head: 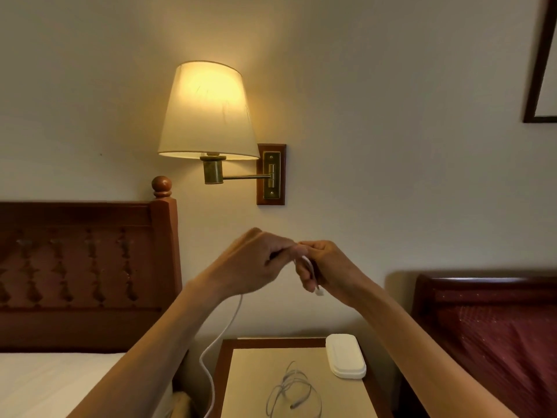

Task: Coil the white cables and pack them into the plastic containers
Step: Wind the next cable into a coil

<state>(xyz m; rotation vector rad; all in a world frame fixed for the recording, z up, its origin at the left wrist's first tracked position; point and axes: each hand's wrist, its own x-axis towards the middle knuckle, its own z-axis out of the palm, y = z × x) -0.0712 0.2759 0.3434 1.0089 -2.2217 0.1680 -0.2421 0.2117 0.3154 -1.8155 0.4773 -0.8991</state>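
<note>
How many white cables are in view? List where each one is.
2. One white cable is held up between both hands, its length hanging down past the nightstand. The other cable lies loosely on the nightstand top. Others may be out of frame.

white cable (pixel 221 336), cream lampshade (pixel 208 111), white container (pixel 345 359)

Bedroom, likely a hotel room. Evidence: carved wooden headboard (pixel 81 267) with white-sheeted mattress (pixel 54 381) at left; second dark headboard (pixel 488 297) at right; nightstand (pixel 295 384) between them. Lit brass swing-arm wall lamp (pixel 208 116) on plain wall; picture frame (pixel 539 70) at upper right corner.
</note>
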